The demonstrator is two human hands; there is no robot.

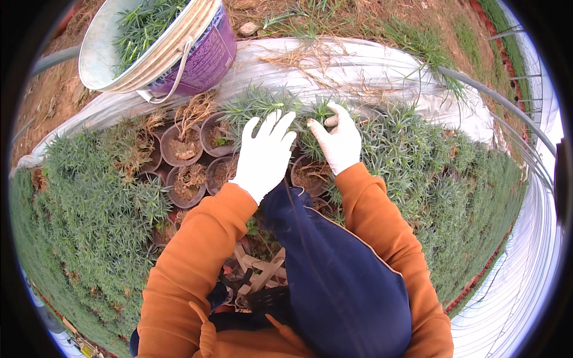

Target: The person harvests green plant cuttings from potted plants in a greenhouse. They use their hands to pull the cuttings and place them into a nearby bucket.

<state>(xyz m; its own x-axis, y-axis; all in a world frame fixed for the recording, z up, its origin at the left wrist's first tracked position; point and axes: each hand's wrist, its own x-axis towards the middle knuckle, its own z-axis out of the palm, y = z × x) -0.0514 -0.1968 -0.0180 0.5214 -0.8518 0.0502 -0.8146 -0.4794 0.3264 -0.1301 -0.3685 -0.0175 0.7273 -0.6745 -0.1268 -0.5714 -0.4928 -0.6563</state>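
My left hand (267,154), in a white glove, reaches over a tuft of narrow grey-green leaves (257,105) with its fingers apart. Nothing shows in its grasp, though its underside is hidden. To its right, my right hand (338,138), also white-gloved, has thumb and forefinger apart and the other fingers curled. Its fingertips are beside a leafy plant (320,109), and I see nothing held between them. Below and between the hands is a plastic pot (309,175) with soil and dry stems.
A white bucket (203,67) with a purple label holds cut green sprigs (145,33) at upper left. Pots of dry soil (181,145) stand left of my hands. Dense plants (98,210) flank me. White sheeting (380,58) and a curved pipe (497,100) border the bed.
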